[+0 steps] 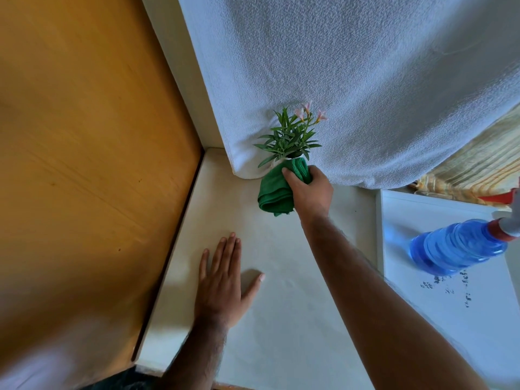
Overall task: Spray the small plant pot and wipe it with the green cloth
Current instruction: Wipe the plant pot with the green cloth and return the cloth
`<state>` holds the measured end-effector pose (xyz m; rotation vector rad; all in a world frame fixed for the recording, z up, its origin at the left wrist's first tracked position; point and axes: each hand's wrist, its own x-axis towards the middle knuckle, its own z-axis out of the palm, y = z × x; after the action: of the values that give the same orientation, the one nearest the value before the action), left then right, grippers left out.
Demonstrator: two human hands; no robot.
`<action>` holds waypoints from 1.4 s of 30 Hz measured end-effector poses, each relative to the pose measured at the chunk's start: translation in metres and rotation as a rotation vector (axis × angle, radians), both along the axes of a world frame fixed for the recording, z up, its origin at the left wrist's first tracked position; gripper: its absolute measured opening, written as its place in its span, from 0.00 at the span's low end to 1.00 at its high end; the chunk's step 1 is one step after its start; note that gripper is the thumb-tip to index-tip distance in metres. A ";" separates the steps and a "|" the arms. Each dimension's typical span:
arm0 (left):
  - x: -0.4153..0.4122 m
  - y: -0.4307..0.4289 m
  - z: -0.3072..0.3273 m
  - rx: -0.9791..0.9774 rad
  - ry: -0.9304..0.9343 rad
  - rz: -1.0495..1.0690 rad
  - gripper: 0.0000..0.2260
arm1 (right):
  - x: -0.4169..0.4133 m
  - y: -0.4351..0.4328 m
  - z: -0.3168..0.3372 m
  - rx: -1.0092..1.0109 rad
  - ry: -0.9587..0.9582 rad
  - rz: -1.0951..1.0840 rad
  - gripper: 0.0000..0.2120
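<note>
A small plant with thin green leaves and pink flowers point(292, 133) stands at the far side of a white surface. Its white pot point(274, 164) is almost wholly hidden; only a sliver shows beside the cloth. My right hand point(309, 190) grips a bunched green cloth point(277, 190) and presses it around the pot. Palm down, my left hand point(222, 285) lies flat on the white surface with fingers spread, holding nothing. A blue spray bottle point(458, 246) with a red collar and grey head stands on a white shelf at the right.
A white textured curtain point(365, 80) hangs behind the plant. An orange-brown wooden panel point(84, 164) fills the left side. The white ledge point(281, 277) runs between them. Dark specks point(450, 285) lie on the right-hand white shelf near the bottle.
</note>
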<state>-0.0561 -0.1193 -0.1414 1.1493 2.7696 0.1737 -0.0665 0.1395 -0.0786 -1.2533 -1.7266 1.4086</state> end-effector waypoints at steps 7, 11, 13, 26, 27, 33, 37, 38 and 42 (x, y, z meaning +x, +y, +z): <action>-0.001 -0.001 -0.002 -0.003 -0.013 -0.006 0.43 | 0.015 -0.002 -0.029 -0.106 -0.044 -0.026 0.14; -0.002 -0.001 -0.003 0.009 -0.013 -0.005 0.42 | 0.014 0.001 -0.024 -0.133 0.045 -0.035 0.14; -0.002 -0.001 -0.004 0.009 -0.007 -0.005 0.42 | 0.010 0.006 -0.014 -0.179 0.134 -0.053 0.14; -0.002 -0.001 -0.007 0.037 0.006 -0.007 0.41 | 0.028 0.011 -0.022 -0.434 0.252 -0.068 0.08; -0.002 -0.001 -0.007 0.034 0.005 -0.008 0.41 | 0.026 0.012 -0.018 -0.437 0.289 -0.055 0.08; -0.002 -0.003 -0.007 0.024 0.010 -0.006 0.42 | 0.022 0.014 -0.022 -0.399 0.186 -0.077 0.08; -0.001 -0.002 -0.006 0.041 0.022 -0.009 0.42 | 0.036 0.012 -0.028 -0.371 0.100 -0.085 0.06; -0.001 -0.002 -0.006 0.048 0.025 -0.010 0.41 | 0.038 0.012 -0.027 -0.377 0.119 -0.074 0.07; -0.001 -0.002 -0.005 0.039 0.020 -0.017 0.42 | 0.027 0.016 -0.009 -0.418 0.252 -0.001 0.09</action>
<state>-0.0572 -0.1213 -0.1467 1.1896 2.7850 0.2168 -0.0395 0.1551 -0.0881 -1.2158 -1.3035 1.9032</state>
